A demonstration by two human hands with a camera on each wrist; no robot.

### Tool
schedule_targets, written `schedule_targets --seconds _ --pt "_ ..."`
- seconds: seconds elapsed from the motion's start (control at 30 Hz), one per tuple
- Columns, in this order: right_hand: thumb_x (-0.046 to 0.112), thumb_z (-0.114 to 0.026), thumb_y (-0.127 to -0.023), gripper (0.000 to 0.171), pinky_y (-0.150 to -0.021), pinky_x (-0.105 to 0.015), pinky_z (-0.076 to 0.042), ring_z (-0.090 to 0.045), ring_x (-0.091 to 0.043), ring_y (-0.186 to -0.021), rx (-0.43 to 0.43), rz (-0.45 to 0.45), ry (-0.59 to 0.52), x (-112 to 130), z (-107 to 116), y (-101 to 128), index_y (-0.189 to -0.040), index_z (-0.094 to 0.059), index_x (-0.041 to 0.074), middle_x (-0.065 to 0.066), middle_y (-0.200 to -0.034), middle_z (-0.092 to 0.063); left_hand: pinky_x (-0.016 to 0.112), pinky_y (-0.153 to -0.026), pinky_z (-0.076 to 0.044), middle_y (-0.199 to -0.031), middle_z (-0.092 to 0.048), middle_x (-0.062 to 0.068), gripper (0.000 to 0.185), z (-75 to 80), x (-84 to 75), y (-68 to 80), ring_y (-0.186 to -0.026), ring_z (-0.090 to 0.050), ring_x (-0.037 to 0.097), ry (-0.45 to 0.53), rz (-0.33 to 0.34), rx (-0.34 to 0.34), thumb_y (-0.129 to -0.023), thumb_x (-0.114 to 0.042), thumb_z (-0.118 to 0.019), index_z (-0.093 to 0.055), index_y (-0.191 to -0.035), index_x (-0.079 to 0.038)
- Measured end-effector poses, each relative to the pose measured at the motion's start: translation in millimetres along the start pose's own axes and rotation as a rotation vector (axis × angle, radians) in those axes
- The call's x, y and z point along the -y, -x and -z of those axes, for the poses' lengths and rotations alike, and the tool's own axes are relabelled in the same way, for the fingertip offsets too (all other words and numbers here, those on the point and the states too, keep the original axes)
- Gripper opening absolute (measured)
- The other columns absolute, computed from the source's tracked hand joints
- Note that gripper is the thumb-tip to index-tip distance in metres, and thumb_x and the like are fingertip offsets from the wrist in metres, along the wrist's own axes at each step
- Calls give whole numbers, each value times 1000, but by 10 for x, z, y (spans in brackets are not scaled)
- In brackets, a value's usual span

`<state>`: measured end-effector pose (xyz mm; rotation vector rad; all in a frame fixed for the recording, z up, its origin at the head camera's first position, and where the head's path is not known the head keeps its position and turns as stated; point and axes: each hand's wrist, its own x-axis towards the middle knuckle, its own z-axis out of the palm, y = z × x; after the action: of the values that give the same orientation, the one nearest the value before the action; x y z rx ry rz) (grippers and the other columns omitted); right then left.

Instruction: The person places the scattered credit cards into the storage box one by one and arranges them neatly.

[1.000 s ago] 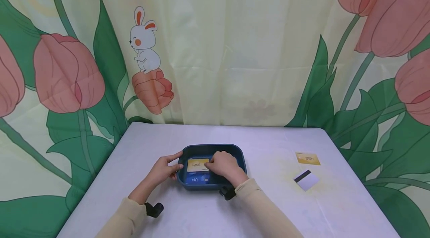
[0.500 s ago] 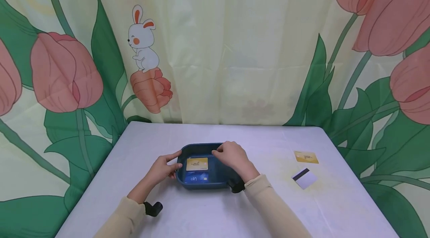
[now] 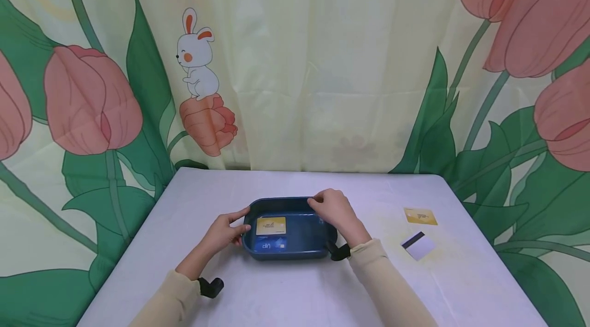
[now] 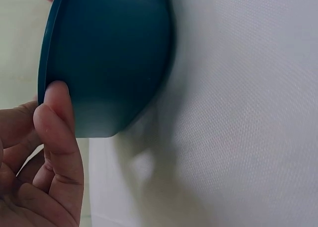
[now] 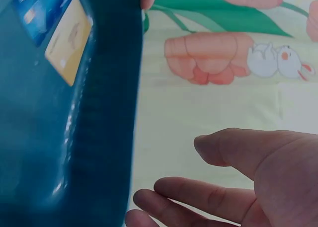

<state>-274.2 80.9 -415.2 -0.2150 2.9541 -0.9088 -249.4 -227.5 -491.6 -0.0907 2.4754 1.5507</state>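
blue "vip" card (image 3: pixel 269 245) in tray (image 3: pixel 299 254)

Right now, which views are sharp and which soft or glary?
Head view: evenly lit, sharp, blue tray and cards legible. Left wrist view: tray wall in focus, fingers soft, faint shadow on the cloth. Right wrist view: tray blurred with glare streaks, fingers soft.

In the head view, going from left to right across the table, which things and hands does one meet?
Left hand → gold card in the tray → right hand at the tray's right part → gold card on the table. The blue card and the white striped card overlap these in the order, so I leave them out.
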Motion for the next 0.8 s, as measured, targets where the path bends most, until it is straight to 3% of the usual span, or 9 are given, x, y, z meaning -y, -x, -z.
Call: schedule_targets --seconds 0.23,0.8 --pt "30 -66 -99 33 -91 -46 -58 -72 -28 -106 -7 -35 11 -148 23 22 -116 -79 5 -11 -113 -77 34 -60 -57 -84 -65 12 59 3 -13 14 -54 -58 17 -4 -4 -4 -97 -12 -72 -53 -152 -17" --pt "34 -65 -100 37 -91 -48 -57 -70 -30 -110 -43 -71 10 -377 163 52 -120 -77 5 -11 -116 -77 34 -60 -56 -98 -67 14 58 -18 -20 26 -53 -58 18 -10 -1 -16 -98 -11 -71 -53 -152 -17"
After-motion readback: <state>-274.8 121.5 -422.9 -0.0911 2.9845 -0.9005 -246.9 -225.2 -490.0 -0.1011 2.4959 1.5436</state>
